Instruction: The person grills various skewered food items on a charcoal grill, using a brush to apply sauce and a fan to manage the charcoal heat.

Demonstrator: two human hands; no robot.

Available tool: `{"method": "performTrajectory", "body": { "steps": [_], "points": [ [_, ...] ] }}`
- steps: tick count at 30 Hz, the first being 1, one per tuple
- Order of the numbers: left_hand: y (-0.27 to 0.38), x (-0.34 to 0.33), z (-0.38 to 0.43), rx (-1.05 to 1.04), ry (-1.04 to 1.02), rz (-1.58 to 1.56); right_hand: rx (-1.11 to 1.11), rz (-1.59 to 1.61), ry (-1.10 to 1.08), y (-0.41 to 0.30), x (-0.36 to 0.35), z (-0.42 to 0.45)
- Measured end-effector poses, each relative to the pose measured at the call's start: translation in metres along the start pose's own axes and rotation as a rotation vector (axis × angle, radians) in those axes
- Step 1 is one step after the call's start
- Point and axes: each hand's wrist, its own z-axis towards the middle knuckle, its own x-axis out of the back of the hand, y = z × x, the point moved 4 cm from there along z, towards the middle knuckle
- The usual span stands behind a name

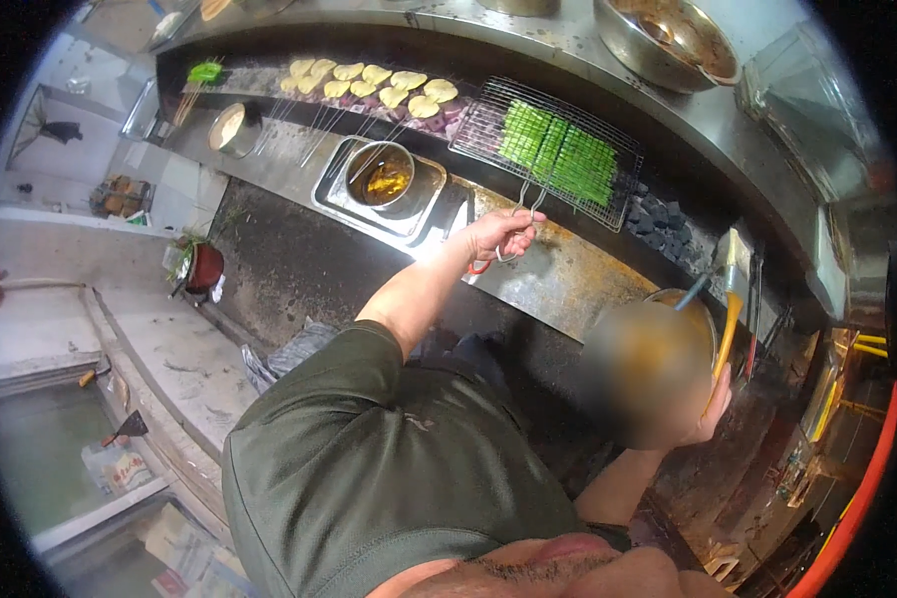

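My left hand [502, 233] grips the wire handle of a hinged grilling basket [486, 123]. Green vegetable stalks [557, 153] lie pressed flat inside it, over the long charcoal trough. In my right hand [714, 407] is a basting brush [731, 299] with a wooden handle, its pale bristles pointing up towards the grill. A round bowl [706, 314] lies beside this hand, largely covered by a blurred patch. Left of the basket, skewered yellow slices [377, 75], probably potato, rest over the coals.
A metal pot of oily liquid [381, 176] stands in a steel tray [435, 183]. Further left are a smaller pot [233, 128] and a skewered green vegetable [205, 72]. Dark charcoal lumps [656, 220] lie right of the basket. A large steel basin [665, 41] sits on the back ledge.
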Motion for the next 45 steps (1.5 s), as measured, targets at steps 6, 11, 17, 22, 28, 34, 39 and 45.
{"method": "performTrajectory", "body": {
  "steps": [6,11,17,22,28,34,39,45],
  "points": [
    [-0.007,0.01,-0.004,-0.042,0.109,-0.005,0.056,0.075,-0.134,-0.068,-0.021,0.016],
    [-0.025,0.056,-0.049,-0.015,0.187,0.11,0.327,-0.016,-0.745,-0.162,-0.059,0.016],
    [-0.025,0.163,-0.219,-0.022,0.534,0.945,0.257,0.318,-0.806,-0.27,-0.107,-0.002],
    [-0.028,0.308,-0.334,0.043,0.76,1.006,0.164,0.434,-0.748,-0.332,-0.195,-0.062],
    [0.042,0.377,-0.414,0.017,0.898,0.915,0.048,0.313,-0.785,-0.336,-0.265,-0.113],
    [0.125,0.409,-0.418,-0.179,1.066,1.094,-0.047,0.213,-0.703,-0.356,-0.265,-0.095],
    [0.258,0.333,-0.395,-0.654,1.269,1.317,-0.288,0.254,-0.688,-0.374,-0.276,-0.058],
    [0.353,0.296,-0.299,-0.197,1.32,1.929,-0.163,-0.031,-0.643,-0.435,-0.299,-0.008]
  ]
}}
